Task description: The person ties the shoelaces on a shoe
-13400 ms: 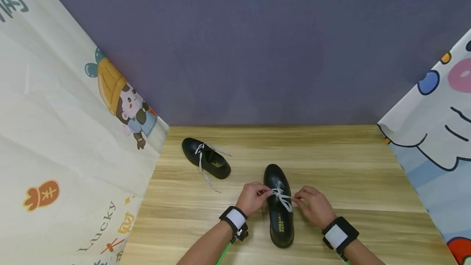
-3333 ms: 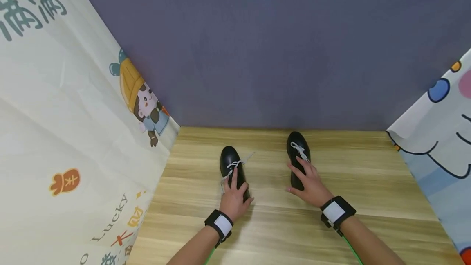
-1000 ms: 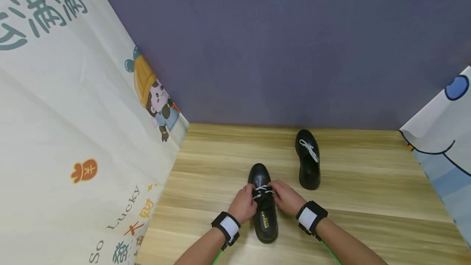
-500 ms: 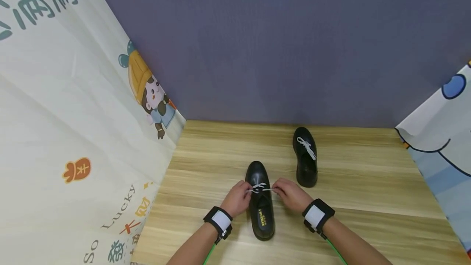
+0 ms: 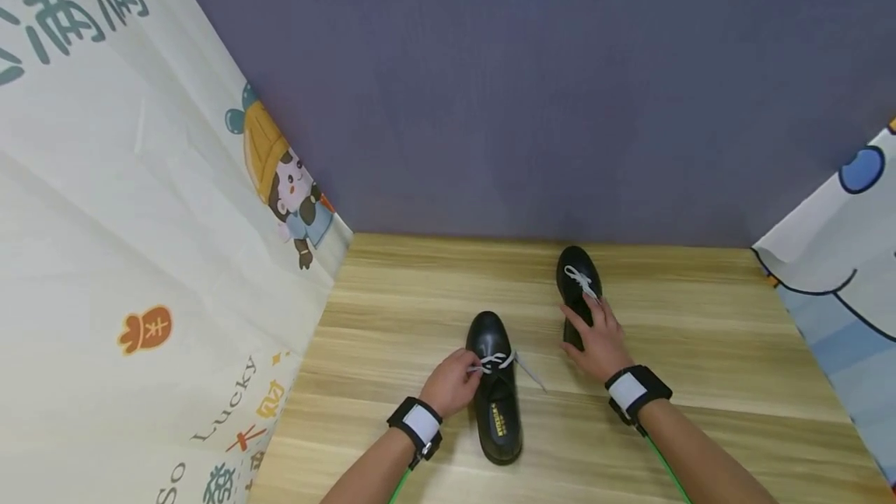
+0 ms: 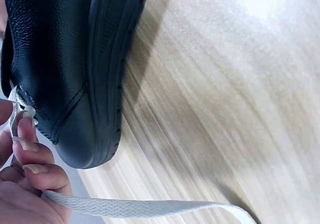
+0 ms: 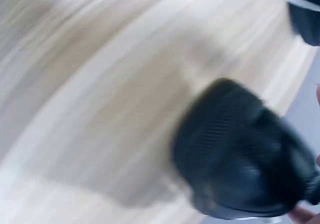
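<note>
A black leather shoe with white laces stands toe-away in front of me. At its left side my left hand pinches one end of its shoelace, which trails out below the fingers in the left wrist view. The other lace end hangs loose over the shoe's right side onto the floor. Farther back to the right is a second black shoe, its white lace tied in a bow. My right hand is over its heel end with fingers spread, covering part of the opening.
Both shoes are on a light wood-grain surface. A dark blue-grey panel rises behind it. White printed cloths hang at the left and right. Each wrist wears a black strap with a camera.
My right hand has let go of the near shoe's right lace and moved up and right to the tied shoe. The left hand stays on its lace. Earlier, the tied shoe was in front of me.
</note>
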Action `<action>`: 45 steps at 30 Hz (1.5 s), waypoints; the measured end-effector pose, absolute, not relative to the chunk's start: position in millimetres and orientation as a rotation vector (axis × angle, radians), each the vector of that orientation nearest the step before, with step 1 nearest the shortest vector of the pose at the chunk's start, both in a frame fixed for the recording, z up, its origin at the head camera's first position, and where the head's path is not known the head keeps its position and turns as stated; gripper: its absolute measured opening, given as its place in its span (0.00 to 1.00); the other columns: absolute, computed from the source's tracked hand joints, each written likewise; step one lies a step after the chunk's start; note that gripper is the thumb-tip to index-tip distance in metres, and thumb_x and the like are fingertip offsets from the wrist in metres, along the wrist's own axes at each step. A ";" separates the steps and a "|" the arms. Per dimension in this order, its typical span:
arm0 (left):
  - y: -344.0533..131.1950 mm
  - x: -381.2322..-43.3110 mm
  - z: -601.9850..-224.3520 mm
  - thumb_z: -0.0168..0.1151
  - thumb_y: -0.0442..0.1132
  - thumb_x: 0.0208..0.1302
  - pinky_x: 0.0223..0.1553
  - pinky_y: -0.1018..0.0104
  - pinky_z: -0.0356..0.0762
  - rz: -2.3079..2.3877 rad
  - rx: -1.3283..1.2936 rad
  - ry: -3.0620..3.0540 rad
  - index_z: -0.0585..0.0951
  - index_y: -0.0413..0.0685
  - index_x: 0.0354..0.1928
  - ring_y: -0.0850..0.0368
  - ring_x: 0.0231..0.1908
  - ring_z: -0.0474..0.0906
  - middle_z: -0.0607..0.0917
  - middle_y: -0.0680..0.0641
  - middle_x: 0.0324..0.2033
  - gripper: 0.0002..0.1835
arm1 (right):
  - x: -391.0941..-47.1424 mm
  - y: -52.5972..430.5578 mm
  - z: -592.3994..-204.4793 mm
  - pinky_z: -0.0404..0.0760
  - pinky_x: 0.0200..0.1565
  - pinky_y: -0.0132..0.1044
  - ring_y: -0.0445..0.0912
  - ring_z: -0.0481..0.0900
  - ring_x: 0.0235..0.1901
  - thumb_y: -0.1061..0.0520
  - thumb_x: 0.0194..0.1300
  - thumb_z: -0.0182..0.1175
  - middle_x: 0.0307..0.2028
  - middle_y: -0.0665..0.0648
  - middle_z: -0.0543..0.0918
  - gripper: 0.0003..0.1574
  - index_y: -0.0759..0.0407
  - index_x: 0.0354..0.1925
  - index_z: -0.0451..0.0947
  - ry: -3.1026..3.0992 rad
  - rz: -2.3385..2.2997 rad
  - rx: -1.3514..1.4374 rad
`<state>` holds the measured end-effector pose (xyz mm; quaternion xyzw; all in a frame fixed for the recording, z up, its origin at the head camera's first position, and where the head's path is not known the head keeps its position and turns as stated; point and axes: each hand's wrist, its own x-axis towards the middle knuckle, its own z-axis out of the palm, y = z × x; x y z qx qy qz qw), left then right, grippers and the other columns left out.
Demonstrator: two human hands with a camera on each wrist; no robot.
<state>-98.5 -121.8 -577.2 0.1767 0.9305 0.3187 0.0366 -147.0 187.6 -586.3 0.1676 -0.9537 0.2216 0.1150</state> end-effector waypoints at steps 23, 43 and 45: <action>-136.5 -102.9 -574.0 0.68 0.43 0.65 0.36 0.70 0.74 0.980 0.601 2.840 0.82 0.51 0.35 0.65 0.32 0.73 0.79 0.56 0.32 0.06 | -135.6 131.5 -577.5 0.68 0.53 0.68 0.66 0.67 0.62 0.57 0.51 0.78 0.61 0.69 0.71 0.32 0.58 0.54 0.80 -2.591 0.672 0.806; -133.1 -106.2 -581.5 0.62 0.39 0.71 0.35 0.70 0.74 0.969 0.794 2.844 0.79 0.48 0.30 0.64 0.31 0.72 0.77 0.55 0.30 0.09 | -118.4 111.4 -582.0 0.69 0.33 0.35 0.36 0.68 0.27 0.64 0.69 0.60 0.25 0.41 0.69 0.10 0.53 0.34 0.70 -2.829 1.006 1.115; -131.9 -103.8 -582.2 0.62 0.38 0.71 0.36 0.70 0.74 0.994 0.794 2.828 0.78 0.48 0.30 0.64 0.32 0.72 0.77 0.54 0.32 0.09 | -115.9 113.2 -582.7 0.69 0.32 0.34 0.36 0.68 0.27 0.64 0.71 0.58 0.26 0.45 0.71 0.08 0.54 0.36 0.70 -2.836 1.032 1.126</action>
